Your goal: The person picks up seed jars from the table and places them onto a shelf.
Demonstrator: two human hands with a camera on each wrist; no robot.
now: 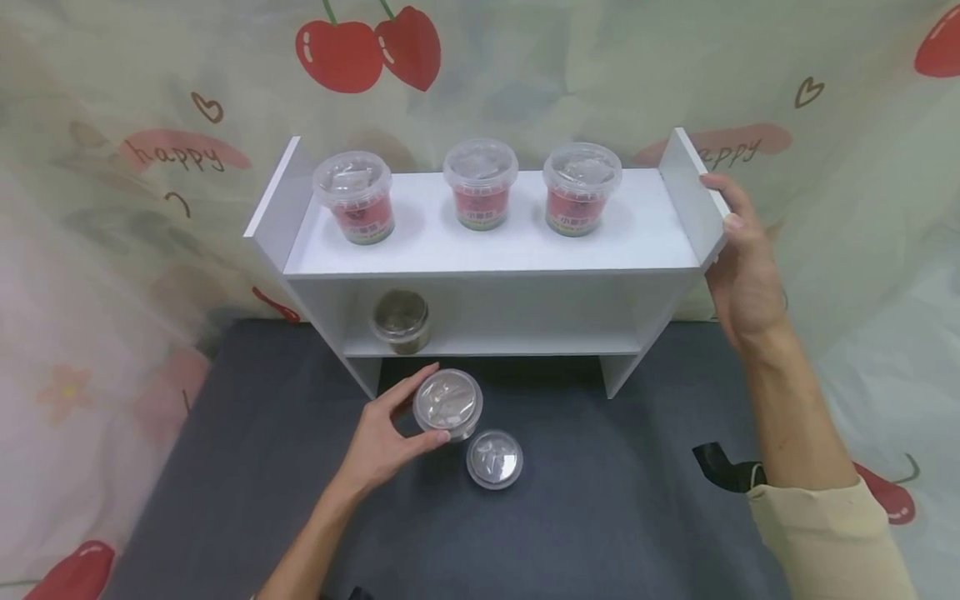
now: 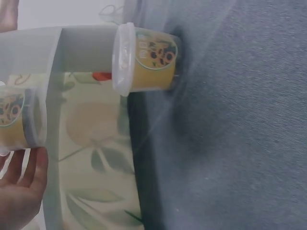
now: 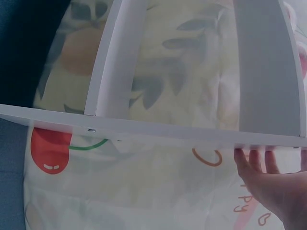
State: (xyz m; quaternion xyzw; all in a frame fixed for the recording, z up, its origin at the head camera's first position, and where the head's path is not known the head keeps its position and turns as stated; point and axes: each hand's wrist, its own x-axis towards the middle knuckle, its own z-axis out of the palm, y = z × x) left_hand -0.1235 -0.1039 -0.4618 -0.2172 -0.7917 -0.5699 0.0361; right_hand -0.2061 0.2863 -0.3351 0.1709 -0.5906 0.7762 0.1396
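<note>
My left hand (image 1: 382, 437) grips a clear-lidded plastic cup (image 1: 448, 404) in front of the white shelf unit (image 1: 491, 258), thumb and fingers on its sides. In the left wrist view this cup (image 2: 13, 117) has a yellow label with a picture. A similar cup (image 2: 153, 60) stands on the dark tabletop; in the head view, its lid (image 1: 495, 460) shows just right of the held one. My right hand (image 1: 744, 275) touches the unit's right side panel. In the right wrist view, the fingertips (image 3: 271, 160) press the panel's outer face.
Three lidded cups with pink labels (image 1: 363, 200) stand along the top shelf. Another cup (image 1: 401, 321) sits at the left of the lower shelf. A printed cloth (image 1: 510, 92) hangs behind the unit, which stands at the back of the dark tabletop (image 1: 600, 500).
</note>
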